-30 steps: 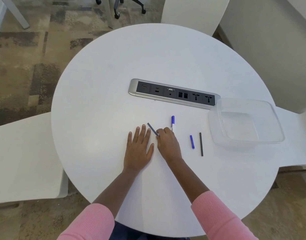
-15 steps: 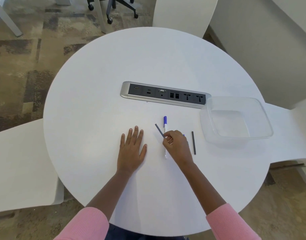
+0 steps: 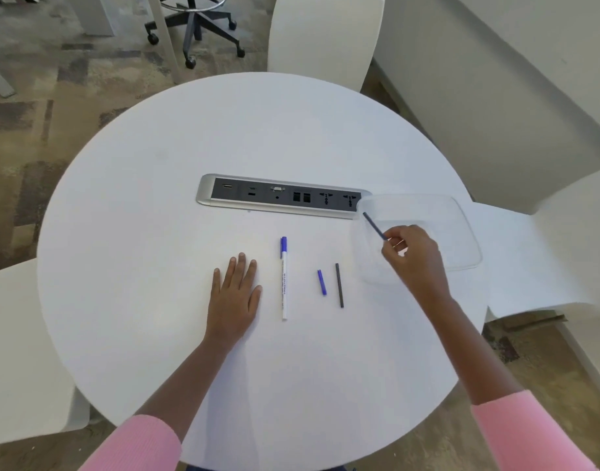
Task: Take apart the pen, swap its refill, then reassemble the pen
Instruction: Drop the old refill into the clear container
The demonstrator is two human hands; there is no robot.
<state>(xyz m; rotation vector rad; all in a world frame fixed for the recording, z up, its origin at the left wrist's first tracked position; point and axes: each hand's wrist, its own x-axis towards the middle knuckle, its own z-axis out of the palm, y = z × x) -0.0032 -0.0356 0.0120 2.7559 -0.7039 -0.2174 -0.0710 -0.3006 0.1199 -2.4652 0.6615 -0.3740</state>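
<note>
A white pen barrel with a blue cap lies on the round white table, pointing away from me. To its right lie a small blue end plug and a dark refill, side by side. My right hand pinches another dark refill and holds it over the clear plastic container, tip pointing up-left. My left hand rests flat on the table left of the pen, fingers straight.
A silver power and data socket strip is set into the table's middle. White chairs stand at the left, far side and right. An office chair base is on the carpet beyond.
My right hand lifted the dark refill from beside the pen and carried it right, over the clear container. The pen barrel now lies uncovered. My left hand stayed flat.
</note>
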